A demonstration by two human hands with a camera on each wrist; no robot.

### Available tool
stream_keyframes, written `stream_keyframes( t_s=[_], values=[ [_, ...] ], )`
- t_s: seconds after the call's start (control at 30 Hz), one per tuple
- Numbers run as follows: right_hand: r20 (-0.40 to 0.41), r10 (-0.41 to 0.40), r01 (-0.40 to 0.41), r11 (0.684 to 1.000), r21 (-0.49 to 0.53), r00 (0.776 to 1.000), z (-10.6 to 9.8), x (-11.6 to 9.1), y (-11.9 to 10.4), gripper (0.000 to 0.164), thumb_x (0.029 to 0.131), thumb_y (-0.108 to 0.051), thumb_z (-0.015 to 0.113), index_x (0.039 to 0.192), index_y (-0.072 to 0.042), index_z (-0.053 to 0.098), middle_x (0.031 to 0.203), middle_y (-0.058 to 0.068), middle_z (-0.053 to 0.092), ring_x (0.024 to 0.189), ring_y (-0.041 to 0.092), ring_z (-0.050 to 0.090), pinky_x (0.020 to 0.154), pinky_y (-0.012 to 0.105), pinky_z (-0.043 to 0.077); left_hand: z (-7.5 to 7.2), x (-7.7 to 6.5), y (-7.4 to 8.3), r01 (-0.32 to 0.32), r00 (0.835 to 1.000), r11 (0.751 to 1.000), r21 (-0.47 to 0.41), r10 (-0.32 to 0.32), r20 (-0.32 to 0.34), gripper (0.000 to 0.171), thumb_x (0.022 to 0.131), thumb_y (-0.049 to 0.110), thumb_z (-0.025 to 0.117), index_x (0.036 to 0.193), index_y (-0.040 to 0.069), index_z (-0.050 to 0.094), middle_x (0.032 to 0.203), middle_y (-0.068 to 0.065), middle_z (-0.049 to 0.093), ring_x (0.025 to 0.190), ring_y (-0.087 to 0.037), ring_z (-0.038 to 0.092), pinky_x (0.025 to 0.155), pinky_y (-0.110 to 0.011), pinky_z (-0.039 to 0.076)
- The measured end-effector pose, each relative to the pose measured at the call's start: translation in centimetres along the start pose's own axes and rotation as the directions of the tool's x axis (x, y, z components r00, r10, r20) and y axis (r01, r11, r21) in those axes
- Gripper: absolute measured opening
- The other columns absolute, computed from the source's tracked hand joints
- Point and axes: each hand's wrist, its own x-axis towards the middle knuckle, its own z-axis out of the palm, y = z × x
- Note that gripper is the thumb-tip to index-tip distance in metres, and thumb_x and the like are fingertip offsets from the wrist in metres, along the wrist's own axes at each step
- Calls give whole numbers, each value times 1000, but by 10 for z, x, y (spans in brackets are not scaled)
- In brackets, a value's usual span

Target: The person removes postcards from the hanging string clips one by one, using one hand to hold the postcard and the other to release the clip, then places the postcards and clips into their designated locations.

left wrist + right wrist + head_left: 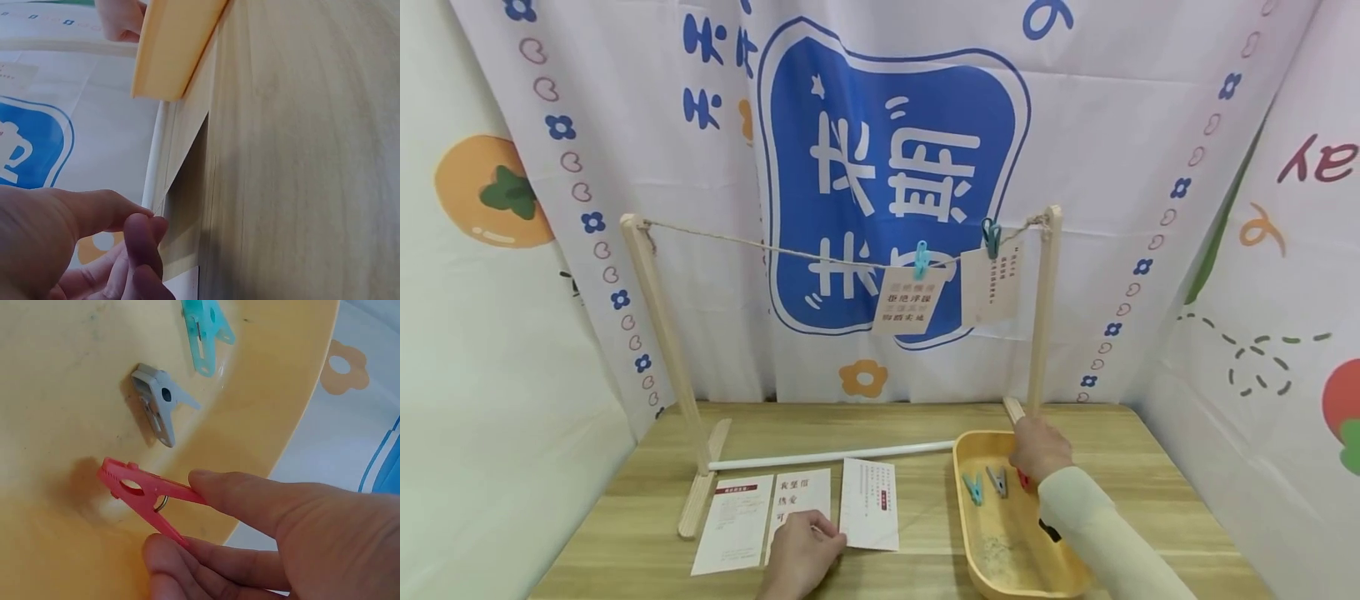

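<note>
Got two hung cards point(908, 302) on the twine point(760, 247) with two line clips point(921, 260). Probably three left to hang: counted two loose cards point(730, 525) on the bench point(925, 500), plus a third card point(870, 504) beside them, pinched by its corner in left grip point(805, 550). Pinching red clip point(147, 492) by its handles in right grip point(1042, 450), inside tray point(1015, 521). Also counted there: one teal clip point(973, 488), one gray clip point(155, 403), one black item point(1049, 530), can't tell what.

The left hand point(805, 550) pinches a white card point(871, 503).
</note>
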Motion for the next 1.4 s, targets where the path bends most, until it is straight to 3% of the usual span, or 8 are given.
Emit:
stream_keyframes(
  t_s=[0.37, 0.5, 1.0, 1.23, 1.4],
  values=[
    [-47, 0, -5, 996, -92, 999, 7, -3, -10, 1, 96, 1, 69, 96, 1, 68, 86, 19, 70, 67, 28, 63, 57, 42, 56, 6, -1, 4, -23, 999, 998, 52, 25, -44, 16, 78, 7, 81, 71, 10, 67, 52, 7, 64, 50, -9, 59, 54, -25, 43],
    [-56, 7, -14, 993, -120, 998, 10, -2, -14, 6, 99, 3, 63, 99, 2, 69, 85, 20, 70, 65, 27, 63, 55, 41, 58, 9, 0, 2, -15, 999, 998, 68, 18, -41, 19, 78, 6, 81, 69, 11, 66, 49, 8, 63, 49, -9, 58, 53, -24, 42],
    [0, 21, -21, 987, -157, 1000, 22, 8, -17, 5, 100, 1, 64, 100, 1, 70, 81, 18, 70, 64, 23, 63, 55, 37, 58, 7, 1, 1, -66, 998, 988, 138, 68, -11, 25, 80, 5, 81, 64, 12, 63, 47, 7, 61, 48, -9, 57, 54, -23, 44],
    [5, 18, -17, 987, -159, 1000, 22, 6, -17, 6, 100, 1, 64, 97, 1, 68, 81, 18, 69, 66, 24, 63, 55, 38, 59, 10, -1, 4, -79, 996, 962, 261, 89, -27, 31, 80, 8, 84, 64, 12, 58, 63, 2, 59, 63, -13, 53, 62, -30, 48],
    [2, 17, -17, 989, -147, 1000, 25, 7, -16, 6, 100, 2, 64, 97, 2, 70, 80, 17, 69, 64, 24, 62, 54, 38, 58, 10, -2, 7, -70, 996, 957, 283, 80, -24, 31, 81, 8, 84, 66, 11, 57, 65, 0, 59, 62, -14, 53, 60, -30, 47]
  ],
)
